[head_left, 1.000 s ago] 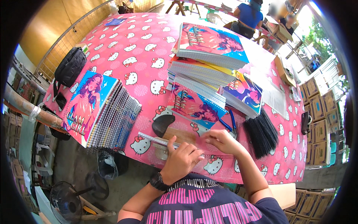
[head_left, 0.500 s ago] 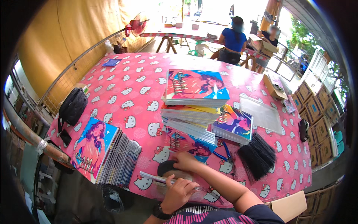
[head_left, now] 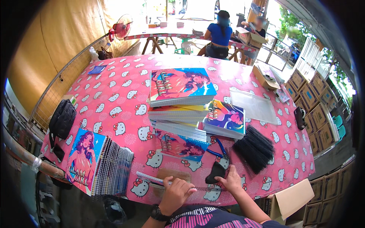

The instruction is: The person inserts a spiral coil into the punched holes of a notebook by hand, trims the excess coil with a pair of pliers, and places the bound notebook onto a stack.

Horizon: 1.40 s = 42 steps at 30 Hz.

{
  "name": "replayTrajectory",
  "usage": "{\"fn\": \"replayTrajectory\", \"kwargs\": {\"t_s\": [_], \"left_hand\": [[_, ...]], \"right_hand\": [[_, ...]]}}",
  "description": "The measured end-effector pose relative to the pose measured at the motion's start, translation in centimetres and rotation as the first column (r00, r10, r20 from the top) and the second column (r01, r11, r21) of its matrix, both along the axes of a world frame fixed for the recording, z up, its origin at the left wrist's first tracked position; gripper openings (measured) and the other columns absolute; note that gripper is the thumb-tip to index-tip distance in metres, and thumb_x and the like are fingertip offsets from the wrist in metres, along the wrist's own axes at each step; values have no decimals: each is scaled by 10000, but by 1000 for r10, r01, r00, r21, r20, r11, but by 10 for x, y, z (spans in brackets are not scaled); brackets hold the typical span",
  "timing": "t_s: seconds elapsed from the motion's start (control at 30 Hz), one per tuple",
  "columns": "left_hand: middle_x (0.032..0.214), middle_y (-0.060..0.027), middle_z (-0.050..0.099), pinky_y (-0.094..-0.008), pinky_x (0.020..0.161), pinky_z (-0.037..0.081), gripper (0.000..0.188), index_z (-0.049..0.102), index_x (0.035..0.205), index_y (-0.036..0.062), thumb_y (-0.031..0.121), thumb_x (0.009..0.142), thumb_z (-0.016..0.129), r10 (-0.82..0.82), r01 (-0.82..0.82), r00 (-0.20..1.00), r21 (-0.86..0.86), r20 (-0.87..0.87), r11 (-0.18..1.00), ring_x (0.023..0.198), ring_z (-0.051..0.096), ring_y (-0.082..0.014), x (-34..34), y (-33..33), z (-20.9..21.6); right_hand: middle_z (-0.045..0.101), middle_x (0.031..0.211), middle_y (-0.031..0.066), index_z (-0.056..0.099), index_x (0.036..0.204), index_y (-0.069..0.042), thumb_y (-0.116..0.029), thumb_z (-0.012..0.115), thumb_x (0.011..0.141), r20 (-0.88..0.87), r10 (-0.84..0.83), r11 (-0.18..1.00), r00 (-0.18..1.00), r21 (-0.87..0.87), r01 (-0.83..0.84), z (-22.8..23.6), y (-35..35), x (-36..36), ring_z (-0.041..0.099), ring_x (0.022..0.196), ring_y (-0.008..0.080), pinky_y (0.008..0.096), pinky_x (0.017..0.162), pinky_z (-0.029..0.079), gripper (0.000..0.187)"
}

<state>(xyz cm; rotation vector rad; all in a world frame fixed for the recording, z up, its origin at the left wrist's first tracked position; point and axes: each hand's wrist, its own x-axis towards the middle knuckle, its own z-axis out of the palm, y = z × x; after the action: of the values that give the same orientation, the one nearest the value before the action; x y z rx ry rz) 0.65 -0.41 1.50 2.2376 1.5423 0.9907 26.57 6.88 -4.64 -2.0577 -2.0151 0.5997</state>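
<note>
At the near edge of the table (head_left: pixel 114 95), both hands work close together. Left hand (head_left: pixel 175 193) is curled, fingers bent down onto a black spiral coil (head_left: pixel 207 189) that lies along the edge; cannot tell if it's truly clamped on the coil or just pressing it. Right hand (head_left: pixel 231 181) lies flatter, fingers spread, tips on the coil's right end & just beside a black pouch-like piece (head_left: pixel 216 173). Black wristwatch (head_left: pixel 157 214) on the left wrist.

Just left of the left hand, a thin notebook (head_left: pixel 150 178) w/ white edge lies on a brown board (head_left: pixel 175 175), touching it. Beyond the hands, toward mid-table: an illustrated notebook cover (head_left: pixel 181 146), blue-handled pliers (head_left: pixel 219 151) beside it, and a bundle of black binding coils (head_left: pixel 254 149) to the right, near the right edge. Further back, a tall stack of notebooks (head_left: pixel 181 102) w/ a colourful cover on top, and a smaller stack (head_left: pixel 225 119) leaning against its right side. Clear plastic sheets (head_left: pixel 254 106) lie beyond that.

Near left corner: fanned pile of spiral-bound notebooks (head_left: pixel 100 165), partly overhanging the edge. Black bag (head_left: pixel 62 119) at the left edge. Cardboard box (head_left: pixel 264 76) toward the far right corner. Tablecloth is pink w/ white cat-face print. Another person in a blue top (head_left: pixel 219 36) sits at a second table well behind.
</note>
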Motion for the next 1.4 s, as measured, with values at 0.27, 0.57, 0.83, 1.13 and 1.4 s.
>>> {"fn": "replayTrajectory", "kwargs": {"t_s": [0.27, 0.57, 0.83, 1.13, 1.4], "left_hand": [[919, 54, 598, -506, 965, 234, 226, 612, 995, 187, 338, 834, 663, 63, -67, 988, -23, -139, 997, 909, 562, -148, -1, -4, 0], [1013, 66, 600, -576, 1035, 136, 137, 662, 890, 206, 332, 835, 652, 88, -90, 995, -53, -44, 994, 1011, 551, -155, -4, 3, 5], [958, 36, 608, -601, 1076, 50, 209, 665, 864, 180, 339, 748, 736, 192, -194, 980, -31, -54, 981, 1028, 550, -189, -7, -5, 17], [912, 12, 614, -586, 1095, 41, 342, 660, 836, 148, 284, 578, 839, 340, -341, 939, 0, -57, 940, 1046, 549, -213, -30, -13, -4], [1049, 26, 600, -608, 1096, 25, 388, 666, 897, 169, 260, 561, 839, 403, -405, 913, -19, -69, 914, 1171, 486, -218, -23, -13, 8]], "right_hand": [[279, 1448, 223, 547, 1265, -189, -350, 849, 580, 15, 567, 823, 823, 6, -567, 4, 22, -1, 332, 1270, 455, 494, 1071, 333, 766], [383, 1426, 256, 624, 1232, -142, -400, 811, 668, -552, 500, 810, 667, 27, -585, 15, 44, 15, 316, 1363, 393, 460, 1105, 268, 648], [562, 1262, 230, 657, 1142, 13, -607, 637, 767, -924, 289, 641, 250, -7, -768, 29, 54, -29, 466, 1244, 320, 422, 1067, 304, 725], [574, 1231, 222, 707, 1053, -32, -542, 709, 714, -884, 347, 658, 312, -8, -753, 58, 43, -52, 560, 1109, 301, 368, 851, 463, 613], [567, 1239, 224, 687, 1086, 6, -565, 703, 706, -959, 275, 464, 73, 66, -883, 79, 36, -57, 546, 1137, 304, 415, 1016, 364, 686]]}}
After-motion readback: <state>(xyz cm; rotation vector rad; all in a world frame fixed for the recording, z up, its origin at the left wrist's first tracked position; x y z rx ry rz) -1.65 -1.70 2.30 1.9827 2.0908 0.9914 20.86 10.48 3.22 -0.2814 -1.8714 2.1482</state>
